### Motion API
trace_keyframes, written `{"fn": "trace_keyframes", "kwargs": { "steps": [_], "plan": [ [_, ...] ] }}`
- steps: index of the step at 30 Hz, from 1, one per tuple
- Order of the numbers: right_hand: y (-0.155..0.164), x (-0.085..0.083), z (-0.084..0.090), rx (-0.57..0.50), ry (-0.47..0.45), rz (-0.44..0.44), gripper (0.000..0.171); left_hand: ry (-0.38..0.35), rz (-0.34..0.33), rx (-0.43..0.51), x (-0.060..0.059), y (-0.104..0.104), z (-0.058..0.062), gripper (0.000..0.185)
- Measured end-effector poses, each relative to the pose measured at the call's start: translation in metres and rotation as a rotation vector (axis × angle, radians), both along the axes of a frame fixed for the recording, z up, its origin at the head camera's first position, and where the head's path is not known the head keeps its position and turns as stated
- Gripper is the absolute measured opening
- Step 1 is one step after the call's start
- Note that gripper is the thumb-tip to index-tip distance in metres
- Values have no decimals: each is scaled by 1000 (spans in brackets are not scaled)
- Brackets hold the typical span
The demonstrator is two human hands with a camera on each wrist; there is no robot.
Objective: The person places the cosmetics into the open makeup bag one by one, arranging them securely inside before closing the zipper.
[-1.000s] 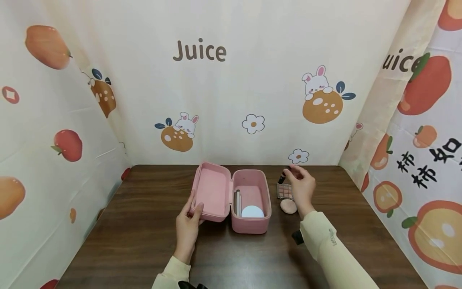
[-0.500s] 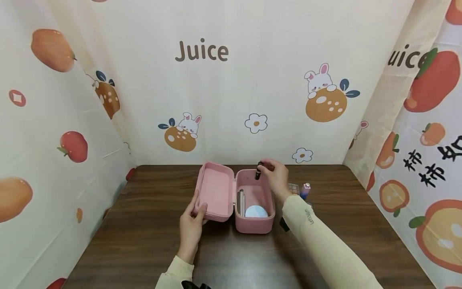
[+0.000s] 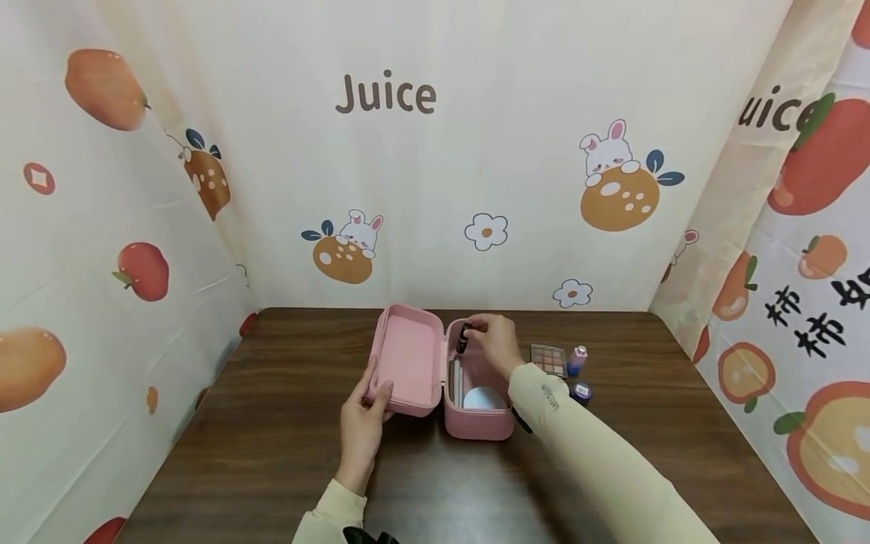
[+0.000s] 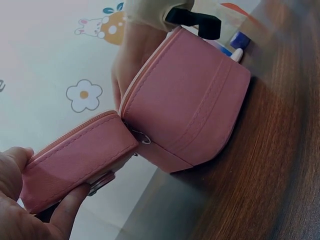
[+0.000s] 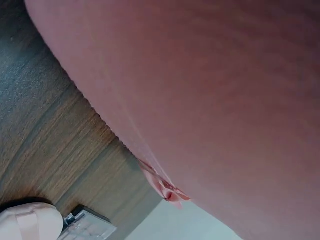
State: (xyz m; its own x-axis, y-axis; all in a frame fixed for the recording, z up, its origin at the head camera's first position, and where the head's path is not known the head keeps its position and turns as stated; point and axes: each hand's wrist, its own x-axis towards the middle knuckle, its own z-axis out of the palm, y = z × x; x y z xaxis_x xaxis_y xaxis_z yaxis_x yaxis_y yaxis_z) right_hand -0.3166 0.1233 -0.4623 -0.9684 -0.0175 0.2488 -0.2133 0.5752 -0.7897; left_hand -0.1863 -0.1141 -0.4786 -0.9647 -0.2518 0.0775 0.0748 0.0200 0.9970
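A pink case point(image 3: 479, 425) stands open on the brown table point(image 3: 272, 423), its lid point(image 3: 408, 366) swung out to the left. My left hand point(image 3: 375, 383) grips the lid's near corner, thumb on the inside; the left wrist view shows the lid point(image 4: 80, 155) held from below. My right hand point(image 3: 473, 333) pinches a small dark tube point(image 3: 464, 338) over the far end of the case's base. Inside lie a white round compact point(image 3: 484, 398) and slim sticks point(image 3: 455, 374). The right wrist view is filled by the case's outer wall point(image 5: 225, 100).
Right of the case lie an eyeshadow palette point(image 3: 549, 360), a small pink-capped bottle point(image 3: 577, 360) and a small purple jar point(image 3: 581, 391). A pink puff point(image 5: 25, 222) lies beside the palette point(image 5: 87, 227). Printed cloth walls point(image 3: 435, 189) close in the table's back and sides.
My right hand carried the dark tube left from beside the palette to above the case, then lowered it towards the base's far end. The left hand stayed on the lid.
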Motion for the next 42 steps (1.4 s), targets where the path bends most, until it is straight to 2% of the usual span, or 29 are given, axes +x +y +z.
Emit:
{"fn": "trace_keyframes", "kwargs": {
  "steps": [8, 17, 24, 29, 35, 39, 42],
  "plan": [
    [-5, -5, -2, 35, -28, 6, 21, 4, -2, -2, 0, -1, -1, 53],
    [-4, -4, -14, 155, 4, -1, 20, -3, -11, 2, 1, 1, -3, 53],
    [-3, -6, -17, 165, 60, 16, 21, 15, -16, 2, 2, 1, -3, 54],
    [-3, -8, -18, 159, 78, 33, 21, 17, -13, 3, 2, 1, -3, 54],
    [-3, -7, -17, 133, 62, 7, 19, 19, -6, 6, 1, 2, -2, 54],
    [-4, -5, -14, 75, 31, -13, 17, 14, -12, 9, 2, 2, -1, 54],
    [-4, -3, -11, 15, 66, -24, 17, 4, -18, 22, 2, 2, -2, 54]
  ]
}}
